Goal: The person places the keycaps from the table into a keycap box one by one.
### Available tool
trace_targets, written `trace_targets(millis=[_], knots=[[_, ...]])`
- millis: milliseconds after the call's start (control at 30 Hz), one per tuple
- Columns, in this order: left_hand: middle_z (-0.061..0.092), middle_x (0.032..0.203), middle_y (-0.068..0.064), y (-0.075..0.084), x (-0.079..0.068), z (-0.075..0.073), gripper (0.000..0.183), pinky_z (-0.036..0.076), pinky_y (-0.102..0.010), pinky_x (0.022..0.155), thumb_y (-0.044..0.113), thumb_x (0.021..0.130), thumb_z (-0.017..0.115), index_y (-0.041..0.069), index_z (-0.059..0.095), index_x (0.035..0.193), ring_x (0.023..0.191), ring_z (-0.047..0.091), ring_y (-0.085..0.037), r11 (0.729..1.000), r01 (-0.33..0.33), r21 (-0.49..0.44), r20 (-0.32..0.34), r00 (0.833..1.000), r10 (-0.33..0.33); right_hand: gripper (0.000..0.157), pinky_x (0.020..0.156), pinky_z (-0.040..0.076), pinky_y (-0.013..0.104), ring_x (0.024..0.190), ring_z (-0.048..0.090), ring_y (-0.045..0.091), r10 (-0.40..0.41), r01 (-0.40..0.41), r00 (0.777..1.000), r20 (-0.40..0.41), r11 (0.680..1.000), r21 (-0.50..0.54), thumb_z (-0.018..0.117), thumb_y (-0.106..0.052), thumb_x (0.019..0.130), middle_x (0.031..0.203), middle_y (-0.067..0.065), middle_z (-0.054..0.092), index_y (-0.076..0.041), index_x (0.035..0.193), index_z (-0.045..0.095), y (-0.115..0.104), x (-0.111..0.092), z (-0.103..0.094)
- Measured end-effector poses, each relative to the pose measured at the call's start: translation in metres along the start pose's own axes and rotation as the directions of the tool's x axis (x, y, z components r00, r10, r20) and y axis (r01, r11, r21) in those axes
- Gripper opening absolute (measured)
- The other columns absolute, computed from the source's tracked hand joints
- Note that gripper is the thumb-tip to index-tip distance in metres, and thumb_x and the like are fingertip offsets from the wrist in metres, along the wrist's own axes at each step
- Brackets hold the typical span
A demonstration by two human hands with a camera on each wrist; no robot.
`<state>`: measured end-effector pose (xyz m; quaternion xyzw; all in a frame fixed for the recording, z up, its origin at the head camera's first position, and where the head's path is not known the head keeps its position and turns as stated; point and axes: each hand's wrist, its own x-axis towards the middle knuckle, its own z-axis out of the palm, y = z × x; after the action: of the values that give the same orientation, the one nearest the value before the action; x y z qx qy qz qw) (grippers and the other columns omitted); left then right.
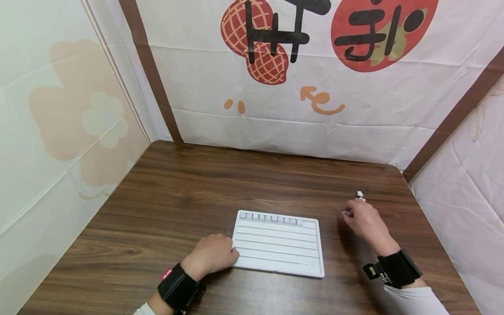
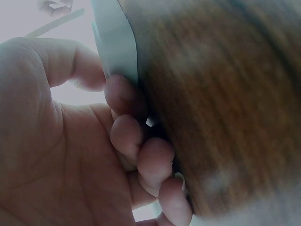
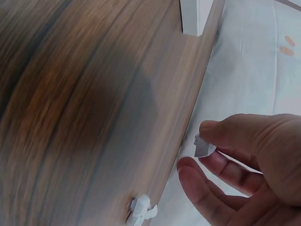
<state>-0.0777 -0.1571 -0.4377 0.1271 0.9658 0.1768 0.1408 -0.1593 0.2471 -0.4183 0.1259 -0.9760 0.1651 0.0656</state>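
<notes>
A white ridged board lies flat on the wooden table, with a row of small pale keycap-like pieces along its top groove. My left hand grips the board's left edge near its lower corner; in the left wrist view the fingers curl at that edge. Right of the board, above the table, my right hand pinches a small white keycap-like piece between thumb and finger. Just beyond that hand, more small white pieces lie on the table, partly hidden by it.
The brown wood-grain table meets a printed white cloth wall at the back. More cloth hangs at the left and right. Each wrist wears a black strap.
</notes>
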Motion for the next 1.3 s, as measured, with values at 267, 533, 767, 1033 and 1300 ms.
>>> trace_targets(millis=[267,533,767,1033,1300], knots=[[0.046,0.062,-0.001,0.0,0.0,0.0,0.031,0.034,-0.036,0.051,0.021,0.087,0.053,0.015,0.047,0.057,0.058,0.041,-0.018,1.0,-0.005,0.006,-0.008,1.0,0.005,0.011,0.067,0.052,0.039,0.079,0.062,0.022,-0.076,0.075,0.997,0.021,0.996,0.047,0.071,0.005,0.083,0.091,0.01,0.061,0.0,0.093,0.07,-0.017,0.005,0.012],[0.048,0.064,-0.002,0.0,-0.001,-0.002,0.029,0.036,-0.036,0.054,0.022,0.088,0.053,0.013,0.052,0.061,0.061,0.043,-0.019,1.0,-0.001,0.005,0.01,1.0,0.001,0.014,0.067,0.051,0.034,0.08,0.06,0.017,-0.104,0.095,0.99,0.094,0.991,0.097,0.07,0.003,0.086,0.094,0.005,0.061,-0.004,0.097,0.074,-0.042,0.008,0.021],[0.048,0.064,-0.001,0.001,-0.001,-0.002,0.029,0.036,-0.037,0.054,0.022,0.088,0.053,0.013,0.053,0.06,0.06,0.043,-0.019,1.0,-0.005,0.004,-0.003,1.0,0.005,0.017,0.068,0.051,0.033,0.08,0.059,0.015,-0.131,0.12,0.981,0.139,0.989,0.088,0.07,0.003,0.085,0.094,0.004,0.063,-0.005,0.1,0.073,-0.055,0.01,0.029],[0.047,0.063,-0.002,0.001,-0.001,-0.001,0.03,0.036,-0.037,0.054,0.022,0.088,0.053,0.014,0.049,0.059,0.06,0.042,-0.019,1.0,-0.007,0.004,-0.005,1.0,0.007,0.018,0.068,0.049,0.031,0.079,0.056,0.014,-0.137,0.124,0.976,0.171,0.989,0.086,0.071,0.003,0.086,0.094,0.003,0.061,-0.006,0.101,0.074,-0.063,0.011,0.036],[0.049,0.065,-0.002,-0.001,-0.001,0.0,0.03,0.037,-0.038,0.054,0.022,0.087,0.053,0.014,0.05,0.059,0.061,0.044,-0.019,1.0,-0.002,0.004,-0.006,1.0,0.002,0.02,0.069,0.05,0.031,0.082,0.058,0.013,-0.11,0.094,0.972,0.208,0.992,0.085,0.073,0.002,0.086,0.097,0.002,0.061,-0.007,0.105,0.074,-0.073,0.011,0.039]])
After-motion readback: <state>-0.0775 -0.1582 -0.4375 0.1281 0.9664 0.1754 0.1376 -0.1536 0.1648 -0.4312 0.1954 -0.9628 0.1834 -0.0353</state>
